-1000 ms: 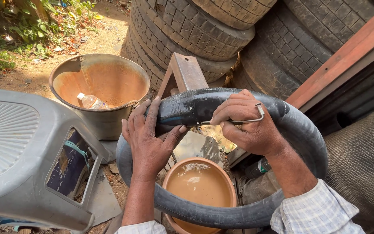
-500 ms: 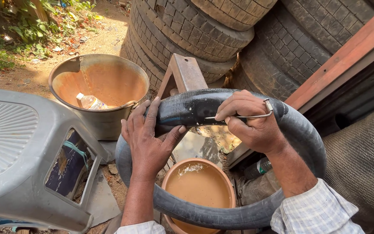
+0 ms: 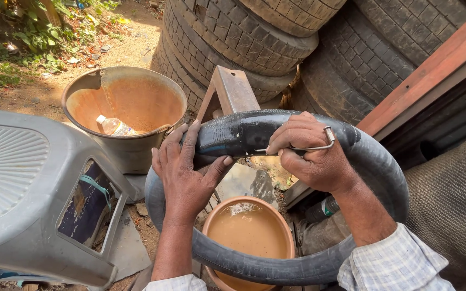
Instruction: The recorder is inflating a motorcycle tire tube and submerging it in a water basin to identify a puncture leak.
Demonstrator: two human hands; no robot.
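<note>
Inner tube (image 3: 373, 161) over water basin (image 3: 250, 229), bucket (image 3: 128, 102) behind-left, tyres (image 3: 297, 48) behind

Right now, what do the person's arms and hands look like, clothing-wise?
Both hands are bare: no gloves, rings or watch visible. The left hand and right hand come from forearms bare to rolled-up cuffs. The sleeves are a light, whitish fabric with a fine blue-grey check pattern.

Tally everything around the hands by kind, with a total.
Inner tube: 1
Metal tool: 1
Water basins: 2
Plastic bottle: 1
Stacked tyres: at least 4
Grey stool: 1
Hands, left and right: 2
Total: at least 12
</note>
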